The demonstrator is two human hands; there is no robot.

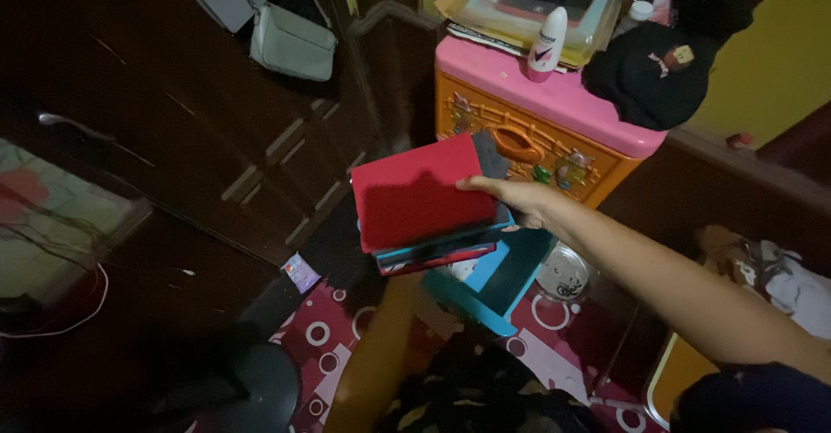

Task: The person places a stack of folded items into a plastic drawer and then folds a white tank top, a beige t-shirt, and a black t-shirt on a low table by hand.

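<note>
At far left, a dark wooden cabinet (216,139) with a pale green bag (293,44) hanging on it. Mid-frame, a stack of flat books, red-covered on top (420,195), held in the air, clamped by the right hand (519,201), thumb over the red cover. Just behind, an orange plastic drawer chest with a pink top (554,96); left hand out of sight.
</note>
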